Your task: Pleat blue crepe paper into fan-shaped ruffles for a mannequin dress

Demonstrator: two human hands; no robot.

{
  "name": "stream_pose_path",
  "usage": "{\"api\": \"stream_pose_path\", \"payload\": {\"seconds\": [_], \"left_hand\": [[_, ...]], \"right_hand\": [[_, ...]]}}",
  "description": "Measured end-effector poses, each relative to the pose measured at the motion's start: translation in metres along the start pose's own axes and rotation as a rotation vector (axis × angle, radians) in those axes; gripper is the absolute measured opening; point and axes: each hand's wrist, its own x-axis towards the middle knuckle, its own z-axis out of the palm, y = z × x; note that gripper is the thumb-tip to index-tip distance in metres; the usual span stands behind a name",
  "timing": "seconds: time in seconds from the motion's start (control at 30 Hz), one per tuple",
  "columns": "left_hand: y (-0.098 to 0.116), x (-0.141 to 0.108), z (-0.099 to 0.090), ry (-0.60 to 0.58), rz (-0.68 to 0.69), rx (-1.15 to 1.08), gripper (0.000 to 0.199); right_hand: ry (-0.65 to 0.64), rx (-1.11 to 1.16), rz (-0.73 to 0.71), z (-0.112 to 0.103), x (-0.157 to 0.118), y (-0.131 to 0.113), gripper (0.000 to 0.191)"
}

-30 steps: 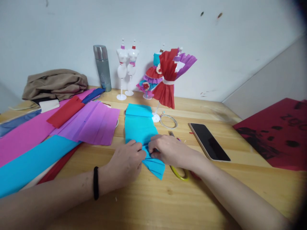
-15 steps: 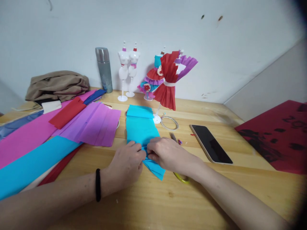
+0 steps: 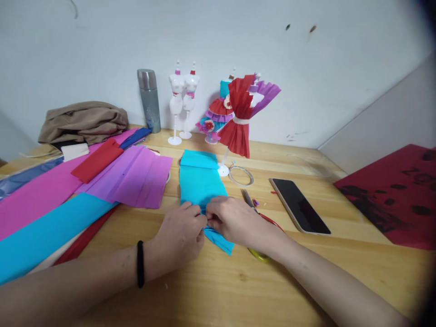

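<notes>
A strip of blue crepe paper (image 3: 202,181) lies on the wooden table, with its far end folded over and its near end gathered into pleats. My left hand (image 3: 180,231) grips the left side of the gathered part, fingers curled. Close against it, my right hand (image 3: 233,220) pinches the same pleats from the right. Both sets of fingertips meet over the folds and partly hide them. Under my right forearm, scissors (image 3: 260,256) with red and yellow handles are partly covered.
Coloured crepe paper (image 3: 143,177) spreads over the left side. Behind stand bare white mannequins (image 3: 176,104), a mannequin in a red paper dress (image 3: 240,131) and a flask (image 3: 149,102). A tape roll (image 3: 241,176), a phone (image 3: 300,205) and a red sheet (image 3: 391,195) are to the right.
My right hand has shifted slightly left, closer to my left hand over the pleats. More of the scissors' red handle shows beside my right wrist.
</notes>
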Motion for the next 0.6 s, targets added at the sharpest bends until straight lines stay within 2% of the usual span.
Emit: {"api": "stream_pose_path", "payload": {"seconds": [0.13,0.43,0.6], "left_hand": [[-0.0001,-0.0005,0.0003,-0.001,-0.004,0.004,0.015],[0.0006,0.0002,0.0010,0.037,0.003,0.013,0.023],[-0.0005,-0.0011,0.0044,0.114,0.023,0.017,0.022]], "right_hand": [[0.074,-0.008,-0.051,0.0039,0.0019,0.0038,0.009],[0.038,-0.070,-0.067,0.0071,0.0050,0.0051,0.011],[0.012,-0.063,-0.064,0.0078,0.0056,0.0041,0.010]]}}
